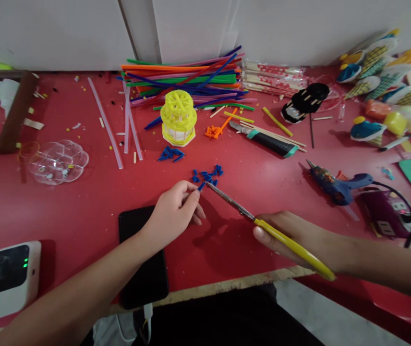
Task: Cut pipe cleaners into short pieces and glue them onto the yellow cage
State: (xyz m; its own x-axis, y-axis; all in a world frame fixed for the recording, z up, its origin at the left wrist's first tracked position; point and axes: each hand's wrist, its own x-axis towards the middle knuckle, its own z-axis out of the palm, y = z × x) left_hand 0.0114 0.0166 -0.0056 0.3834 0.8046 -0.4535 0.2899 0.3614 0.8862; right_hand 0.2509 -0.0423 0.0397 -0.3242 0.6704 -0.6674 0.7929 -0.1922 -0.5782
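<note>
My left hand [176, 216] pinches a short piece of blue pipe cleaner [201, 186] between thumb and fingers. In my right hand [292, 235] are scissors with yellow handles [288, 242], their blade tips close beside that blue piece; whether the blades touch it I cannot tell. Just beyond lie several cut blue bits [208, 177], with a second cluster of longer blue pieces [170, 153] further left. Behind them stands a small yellow tiered model [178, 117]. Orange cut bits [213, 131] rest to its right.
Coloured pipe cleaners [187, 79] are heaped against the wall. A utility knife [272, 143], a black model [304, 102], a glue gun [338, 185] and a purple power socket [387, 214] are on the right. A phone [144, 269] lies under my left forearm; a clear tray [59, 161] sits left.
</note>
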